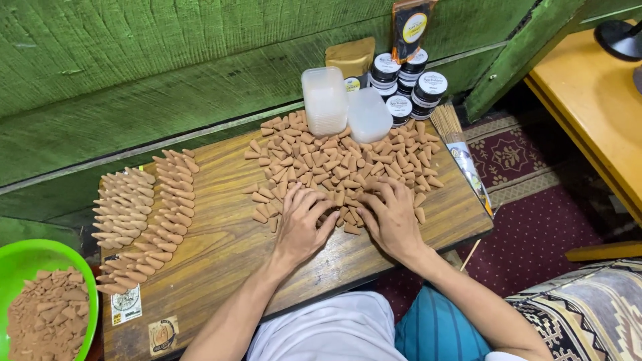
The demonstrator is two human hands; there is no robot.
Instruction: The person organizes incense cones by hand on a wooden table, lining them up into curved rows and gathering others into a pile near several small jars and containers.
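Clearly both hands press flat, fingers spread, on the near edge of the loose cone pile [341, 164]: left hand [304, 220], right hand [391, 214]. Whether either pinches a cone is hidden. A careless sweep could roll cones off the wooden board [221, 247].

Green plank wall [134, 73], maroon carpet [528, 247].

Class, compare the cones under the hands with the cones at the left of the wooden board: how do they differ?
The loose cone heap lies jumbled, pointing every way; the lined-up cones sit in neat curved rows, side by side. The left hand and right hand rest on the heap; nothing touches the rows. Both are tan cones on the same board.
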